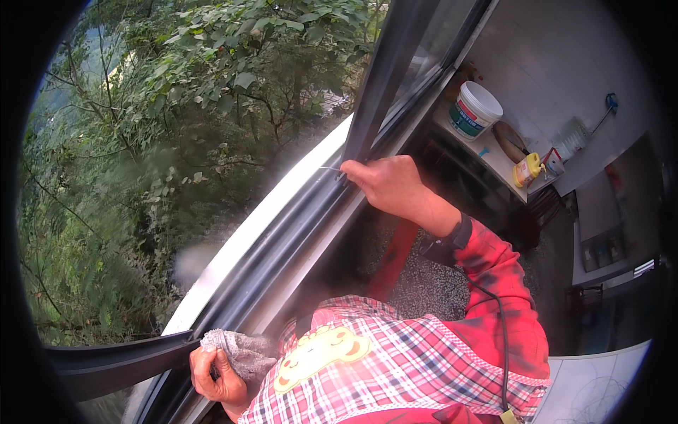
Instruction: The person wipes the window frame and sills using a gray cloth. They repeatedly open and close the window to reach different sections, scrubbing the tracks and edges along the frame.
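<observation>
My right hand (pixel 394 185) pinches a thin, pale, wire-like piece (pixel 329 168) at the foot of a dark window sash (pixel 373 100). What the rest of that piece is, the fingers hide. A dark sliding-window track (pixel 275 233) runs diagonally between my hands, with a white outer sill (pixel 249 228) along its far side. At the lower left my left hand (pixel 220 373) grips a bunched grey cloth (pixel 243 352) against the track, close to the end of another dark sash (pixel 127 360).
Leafy trees (pixel 175 132) stand outside. Indoors, a table (pixel 498 161) bears a white bucket (pixel 476 108), a round wooden board (pixel 508 140), a yellow jug (pixel 526 170) and a clear plastic bottle (pixel 572 139). A red beam (pixel 392 259) crosses the speckled floor (pixel 429 286). A black cable (pixel 500 328) hangs along my right sleeve.
</observation>
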A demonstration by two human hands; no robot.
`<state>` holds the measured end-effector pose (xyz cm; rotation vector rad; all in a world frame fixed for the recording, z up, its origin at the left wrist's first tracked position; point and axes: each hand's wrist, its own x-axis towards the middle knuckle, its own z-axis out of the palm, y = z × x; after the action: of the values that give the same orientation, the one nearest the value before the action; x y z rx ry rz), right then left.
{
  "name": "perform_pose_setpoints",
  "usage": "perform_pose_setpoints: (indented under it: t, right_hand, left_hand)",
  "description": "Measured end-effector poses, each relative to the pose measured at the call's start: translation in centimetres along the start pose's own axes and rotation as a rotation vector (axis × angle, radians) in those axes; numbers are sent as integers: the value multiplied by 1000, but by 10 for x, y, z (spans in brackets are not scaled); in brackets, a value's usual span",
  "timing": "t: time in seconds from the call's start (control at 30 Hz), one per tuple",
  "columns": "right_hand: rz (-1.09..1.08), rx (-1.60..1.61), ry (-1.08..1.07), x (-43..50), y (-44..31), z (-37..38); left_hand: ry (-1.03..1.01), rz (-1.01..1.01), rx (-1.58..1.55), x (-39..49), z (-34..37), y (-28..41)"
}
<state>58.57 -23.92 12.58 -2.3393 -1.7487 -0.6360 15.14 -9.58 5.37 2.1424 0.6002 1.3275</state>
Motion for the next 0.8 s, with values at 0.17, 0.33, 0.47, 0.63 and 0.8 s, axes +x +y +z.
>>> perform_pose_setpoints:
  t: [0.17,0.33,0.47,0.63,0.8]
  right_hand:
    - [138,-29,66,4,46,9]
    - [191,-74,91,3,101,19]
    - [252,-101,-23,1,145,24]
    - [234,-40,-80,-5,182,29]
    - [251,85,-224,-2,179,28]
  left_hand:
    - [-12,198,100,11,3,-8]
    - [28,192,116,6,4,-9]
    - [146,-3,146,-7,11,5]
    - [314,-127,290,-12,31,31]
    - [410,-106,482,0,54,62]
